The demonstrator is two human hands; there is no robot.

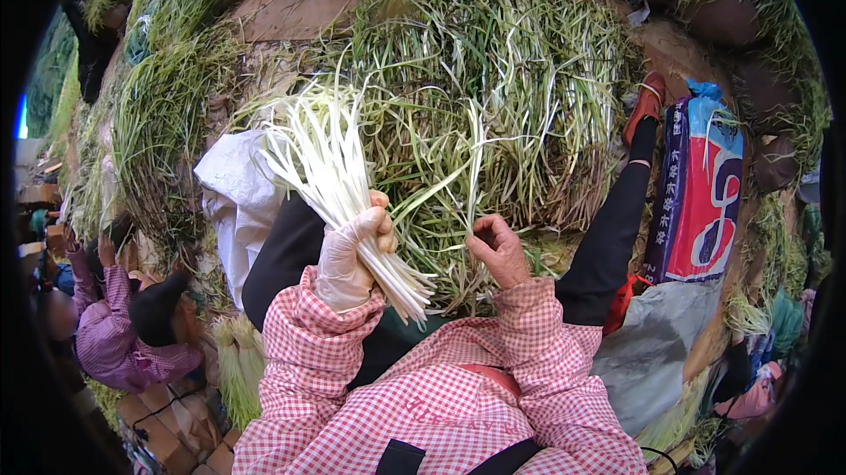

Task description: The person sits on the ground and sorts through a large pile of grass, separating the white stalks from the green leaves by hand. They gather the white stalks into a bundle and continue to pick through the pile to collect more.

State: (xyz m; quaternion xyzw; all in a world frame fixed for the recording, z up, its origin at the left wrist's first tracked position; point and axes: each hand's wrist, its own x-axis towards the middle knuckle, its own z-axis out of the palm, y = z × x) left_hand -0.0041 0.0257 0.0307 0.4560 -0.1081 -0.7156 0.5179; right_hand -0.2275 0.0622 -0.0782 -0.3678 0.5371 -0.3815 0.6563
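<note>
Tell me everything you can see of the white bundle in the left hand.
The bundle is slender, smooth white plant stalks, with pale yellow-green toward the far end. It slants from upper left to lower right, fanned wide at the top and narrower below. The gloved left hand grips it below the middle; no tie shows.

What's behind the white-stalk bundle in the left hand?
Around the bundle, green stalks, a white sack and a dark trouser leg show; whatever lies directly behind it is covered.
</note>
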